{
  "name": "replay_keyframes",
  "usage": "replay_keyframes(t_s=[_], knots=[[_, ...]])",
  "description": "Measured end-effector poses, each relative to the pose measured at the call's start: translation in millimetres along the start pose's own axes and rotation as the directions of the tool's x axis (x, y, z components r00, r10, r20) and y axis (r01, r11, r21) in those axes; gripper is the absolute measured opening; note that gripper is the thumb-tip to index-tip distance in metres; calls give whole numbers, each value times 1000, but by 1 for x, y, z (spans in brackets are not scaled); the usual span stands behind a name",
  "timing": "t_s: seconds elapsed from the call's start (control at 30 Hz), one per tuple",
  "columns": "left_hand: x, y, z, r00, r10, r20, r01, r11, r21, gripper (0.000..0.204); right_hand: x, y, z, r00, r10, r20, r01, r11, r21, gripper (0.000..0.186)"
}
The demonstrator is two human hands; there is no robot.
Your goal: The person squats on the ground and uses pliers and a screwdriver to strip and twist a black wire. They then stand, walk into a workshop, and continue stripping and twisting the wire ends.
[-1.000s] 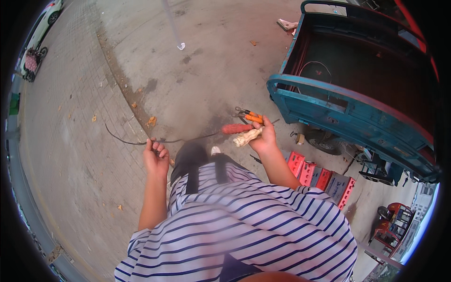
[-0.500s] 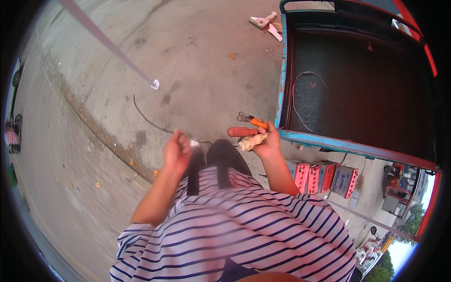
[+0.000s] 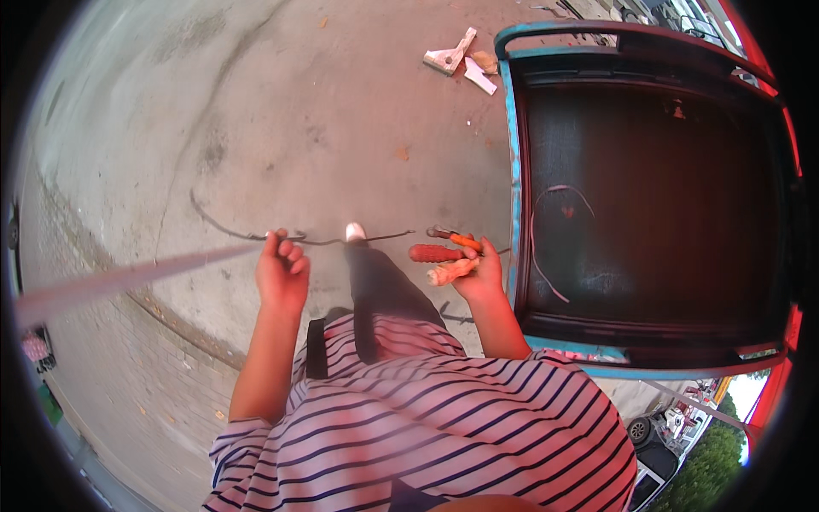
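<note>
My left hand [image 3: 284, 273] pinches a thin black cable [image 3: 220, 222], which curves away on both sides of the fingers. In my right hand [image 3: 482, 277] is a bundle: an orange-handled tool [image 3: 464, 242] that looks like pliers, a red-handled tool [image 3: 432, 253] and a crumpled cream-coloured item [image 3: 448, 272], perhaps a glove. That hand is just left of the blue rim [image 3: 514, 188] of a cargo bed, whose dark floor [image 3: 657, 213] carries a thin loop of wire [image 3: 550, 286].
I stand on concrete pavement [image 3: 341, 128], my white shoe [image 3: 355, 232] forward. White scrap pieces [image 3: 450, 58] lie beyond the bed's corner. A pale pole [image 3: 128, 277] crosses at the left. A vehicle with a wheel [image 3: 640, 430] is at the lower right.
The cargo bed now fills more of the right side as I have moved alongside it. The red-and-grey blocks are out of sight. The pale pole has swung to the lower left.
</note>
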State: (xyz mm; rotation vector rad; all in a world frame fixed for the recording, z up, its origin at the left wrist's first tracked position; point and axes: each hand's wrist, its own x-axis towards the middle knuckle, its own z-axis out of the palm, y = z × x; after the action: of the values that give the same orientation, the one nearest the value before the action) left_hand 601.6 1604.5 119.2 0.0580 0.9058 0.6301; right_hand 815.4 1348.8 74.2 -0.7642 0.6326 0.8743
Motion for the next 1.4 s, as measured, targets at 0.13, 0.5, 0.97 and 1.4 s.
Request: replay_keyframes(t_s=[0.13,0.5,0.97,1.4], knots=[[64,71,53,993,114,-25,-115,993,-32,21,59,-9,123,999,-27,21,29,997,-69,27],[286,221,199,967,155,-204,-182,976,-121,25,237,-70,322,985,-168,-36,167,985,-33,17],[560,236,578,992,-43,119,44,999,-13,21,413,-216,460,938,-238,-252,286,941,178,18],[737,184,824,998,-7,67,-2,990,141,22,620,-468,678,964,-265,-32,264,932,247,35]])
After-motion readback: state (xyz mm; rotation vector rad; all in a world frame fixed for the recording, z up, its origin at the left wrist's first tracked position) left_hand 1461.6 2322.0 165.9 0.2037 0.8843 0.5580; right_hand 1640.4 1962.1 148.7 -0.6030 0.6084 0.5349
